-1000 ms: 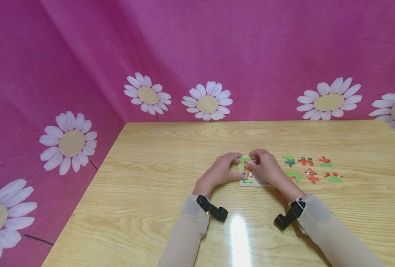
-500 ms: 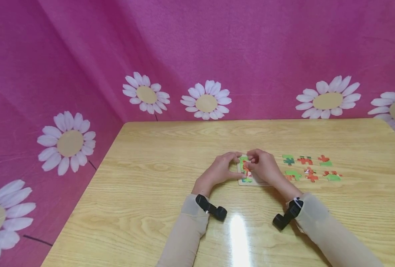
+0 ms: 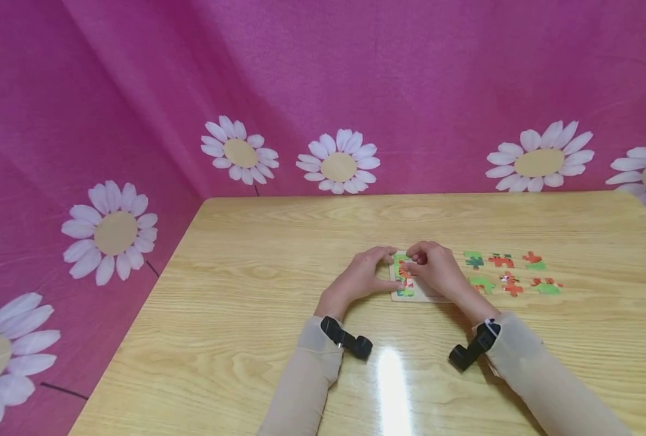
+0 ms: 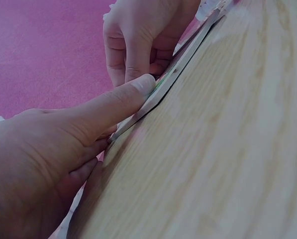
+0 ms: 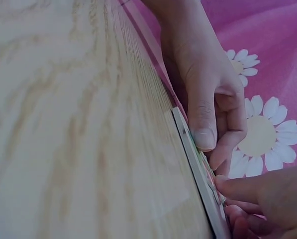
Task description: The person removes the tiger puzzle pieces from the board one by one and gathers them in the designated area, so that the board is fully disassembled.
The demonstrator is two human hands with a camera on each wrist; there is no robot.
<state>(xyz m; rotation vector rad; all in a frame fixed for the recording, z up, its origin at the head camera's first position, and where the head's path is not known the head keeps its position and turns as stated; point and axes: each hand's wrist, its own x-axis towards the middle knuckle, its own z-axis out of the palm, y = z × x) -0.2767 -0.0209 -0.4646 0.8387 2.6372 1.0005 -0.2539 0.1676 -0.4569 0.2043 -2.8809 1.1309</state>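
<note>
A puzzle board (image 3: 426,295) lies on the table, with green, orange and red pieces filling its left end. My left hand (image 3: 356,280) spans that end and grips it. In the left wrist view the left thumb (image 4: 143,85) presses on the board's near edge, fingers curved round the far side. My right hand (image 3: 436,269) is bent over the board, thumb and forefinger pinching a small puzzle piece, mostly hidden, beside the fitted ones. The right wrist view shows the right hand (image 5: 272,199) with thumb tip right at the board's face (image 5: 203,184).
Right of the board, loose puzzle pieces lie in two rows, among them a green one (image 3: 473,260), an orange one (image 3: 511,284) and a green-and-red one (image 3: 546,286). The wooden table (image 3: 246,303) meets a pink flowered cloth (image 3: 410,91) behind.
The right thumb and forefinger have shifted slightly at the fitted pieces, showing a bit more of the orange picture. The left hand keeps its place on the board.
</note>
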